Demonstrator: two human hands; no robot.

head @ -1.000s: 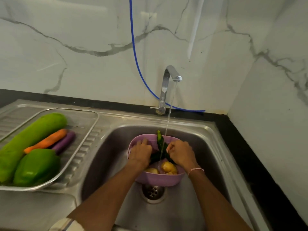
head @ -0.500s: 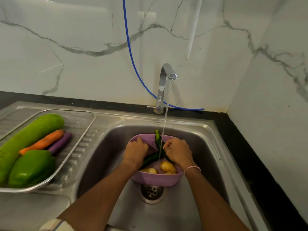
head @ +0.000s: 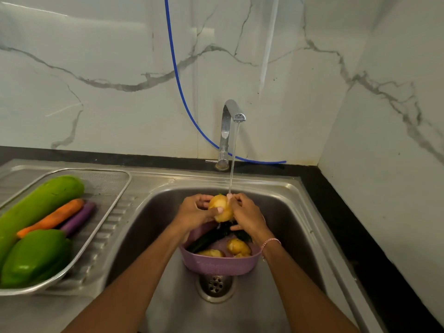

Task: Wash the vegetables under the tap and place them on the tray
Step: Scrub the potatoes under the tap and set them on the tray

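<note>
A metal tray [head: 105,186] sits on the drainboard at the sink's left edge; it carries a long green gourd [head: 40,203], a carrot [head: 52,217], a purple aubergine [head: 79,218] and, at its near corner, a green pepper [head: 33,255]; over the sink [head: 149,224] basin the left hand [head: 194,213] curls round a potato [head: 219,209]; the right hand [head: 247,215] grips its other side, fingers bent; water from the tap [head: 228,121] falls onto it; beneath, a purple basket [head: 223,265] over the drain holds more potatoes [head: 237,246] and a dark green vegetable [head: 206,239].

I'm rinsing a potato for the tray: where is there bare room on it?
Tray: bare mesh at the far right corner, bordered by gourd, carrot, aubergine and the rim. Its near end is crowded by the pepper.
</note>
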